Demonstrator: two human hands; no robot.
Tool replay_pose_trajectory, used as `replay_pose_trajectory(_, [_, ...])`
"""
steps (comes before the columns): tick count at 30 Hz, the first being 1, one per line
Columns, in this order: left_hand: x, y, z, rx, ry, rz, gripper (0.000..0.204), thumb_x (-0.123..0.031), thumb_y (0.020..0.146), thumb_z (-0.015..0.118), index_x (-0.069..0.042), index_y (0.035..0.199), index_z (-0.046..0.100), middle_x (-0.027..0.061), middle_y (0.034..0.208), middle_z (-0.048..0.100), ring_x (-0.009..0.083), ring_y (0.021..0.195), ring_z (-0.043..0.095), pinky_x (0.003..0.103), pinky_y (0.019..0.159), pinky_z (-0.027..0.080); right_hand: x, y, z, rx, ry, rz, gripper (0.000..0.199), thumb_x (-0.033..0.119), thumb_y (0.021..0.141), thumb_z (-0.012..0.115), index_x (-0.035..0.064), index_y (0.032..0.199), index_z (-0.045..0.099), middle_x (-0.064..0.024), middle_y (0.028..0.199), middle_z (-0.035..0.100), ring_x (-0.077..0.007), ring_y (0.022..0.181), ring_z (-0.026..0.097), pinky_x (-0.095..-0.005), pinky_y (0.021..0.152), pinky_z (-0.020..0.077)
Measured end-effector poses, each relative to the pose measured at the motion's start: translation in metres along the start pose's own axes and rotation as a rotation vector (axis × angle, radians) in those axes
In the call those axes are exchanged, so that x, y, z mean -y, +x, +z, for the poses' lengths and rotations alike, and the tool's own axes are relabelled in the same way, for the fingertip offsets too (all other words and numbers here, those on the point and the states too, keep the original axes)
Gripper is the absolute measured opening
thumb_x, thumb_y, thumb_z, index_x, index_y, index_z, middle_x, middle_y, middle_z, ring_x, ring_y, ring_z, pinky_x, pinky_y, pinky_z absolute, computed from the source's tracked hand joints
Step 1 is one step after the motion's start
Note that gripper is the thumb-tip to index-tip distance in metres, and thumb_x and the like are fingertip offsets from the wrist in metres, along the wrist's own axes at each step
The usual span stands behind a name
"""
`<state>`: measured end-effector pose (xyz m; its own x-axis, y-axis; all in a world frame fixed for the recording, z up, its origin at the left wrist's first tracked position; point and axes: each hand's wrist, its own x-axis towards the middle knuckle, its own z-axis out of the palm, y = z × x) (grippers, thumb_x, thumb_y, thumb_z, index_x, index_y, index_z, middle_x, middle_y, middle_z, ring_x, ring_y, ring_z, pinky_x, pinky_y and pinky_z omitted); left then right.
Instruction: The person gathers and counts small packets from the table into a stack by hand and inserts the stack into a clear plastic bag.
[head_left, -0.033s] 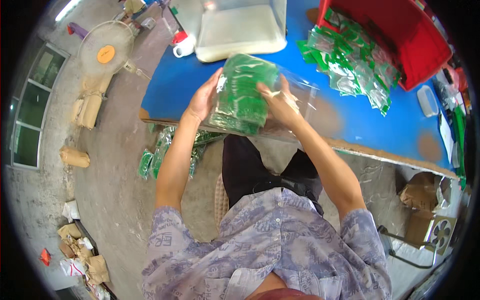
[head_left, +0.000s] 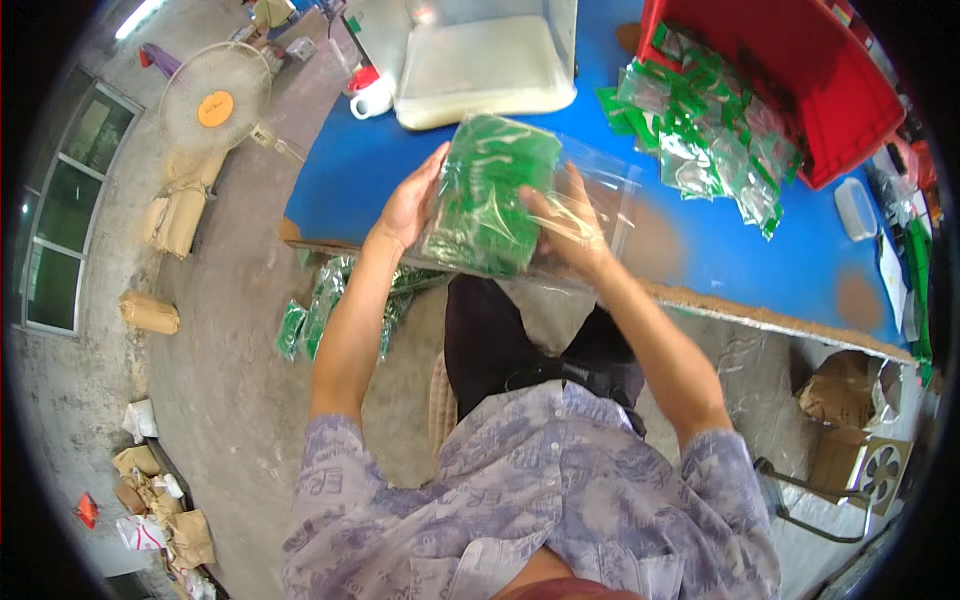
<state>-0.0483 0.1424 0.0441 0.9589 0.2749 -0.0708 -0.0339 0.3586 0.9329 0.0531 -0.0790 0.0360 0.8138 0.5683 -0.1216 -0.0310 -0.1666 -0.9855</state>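
A: Where does the clear bag of green packets (head_left: 492, 190) lie from the hands?

B: Between them, at the near edge of the blue table (head_left: 345, 190); its long axis runs away from the body, the far end leaning slightly right; neither hand is nearer, since both touch it.

A: And the grip?

B: The left hand (head_left: 408, 205) cups the left side, its fingers partly hidden by the bundle; the right hand (head_left: 572, 228) lays one digit on the green face, the others spread apart at the right side; clear film glints across it, though I cannot tell whether that hand is inside the bag.

A: What of the materials?

B: The bundle is a thick, roughly rectangular block, glossy and wrinkled; an unfilled, limp flap (head_left: 618, 205) of transparent plastic trails right; beyond lies a loose heap of green-and-clear packets (head_left: 715, 135), flat and shiny, at the mouth of a smooth red bin (head_left: 850, 95); left of that stands a pale, shallow plastic tray (head_left: 480, 65) with rounded corners.
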Motion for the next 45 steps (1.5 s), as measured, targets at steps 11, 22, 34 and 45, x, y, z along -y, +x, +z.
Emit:
replay_pose_trajectory(11, [-0.007, -0.001, 0.025, 0.136, 0.34, 0.012, 0.08, -0.01, 0.093, 0.067, -0.004, 0.158, 0.021, 0.014, 0.161, 0.03, 0.0206, 0.145, 0.033, 0.034, 0.117, 0.029, -0.014, -0.038, -0.002, 0.238, 0.229, -0.053, 0.106, 0.027, 0.088, 0.077, -0.0078, 0.154, 0.002, -0.0288, 0.122, 0.063, -0.0283, 0.094, 0.072, -0.0322, 0.055, 0.0551])
replay_pose_trajectory(22, [-0.042, 0.021, 0.02, 0.352, 1.321, 0.214, 0.074, -0.027, 0.089, 0.072, -0.016, 0.154, 0.039, 0.0152, 0.165, 0.022, 0.0296, 0.151, 0.023, 0.04, 0.122, 0.02, -0.022, -0.052, -0.011, 0.255, -0.251, -0.783, 0.021, 0.02, 0.088, 0.072, 0.0042, 0.091, 0.06, -0.0134, 0.087, 0.059, -0.0313, 0.084, 0.061, -0.043, 0.075, 0.0495])
replay_pose_trajectory(34, [-0.012, 0.034, 0.068, 0.526, 1.986, 0.661, 0.072, -0.049, 0.097, 0.047, -0.013, 0.157, 0.028, 0.0159, 0.162, 0.028, 0.0386, 0.15, 0.021, 0.056, 0.122, 0.011, -0.065, -0.064, -0.043, 0.152, -0.824, -0.928, 0.034, 0.008, 0.089, 0.064, 0.0037, 0.122, 0.06, -0.0116, 0.134, 0.059, -0.0334, 0.133, 0.048, -0.0466, 0.113, 0.0387])
replay_pose_trajectory(45, [0.017, 0.012, 0.061, 0.364, 1.766, 0.695, 0.078, -0.042, 0.092, 0.062, -0.016, 0.157, 0.029, 0.013, 0.163, 0.026, 0.0353, 0.151, 0.02, 0.052, 0.124, 0.009, -0.055, -0.081, -0.043, 0.121, -0.883, -0.792, 0.041, 0.011, 0.092, 0.064, 0.0084, 0.132, 0.057, -0.0125, 0.137, 0.058, -0.034, 0.135, 0.047, -0.0518, 0.115, 0.034])
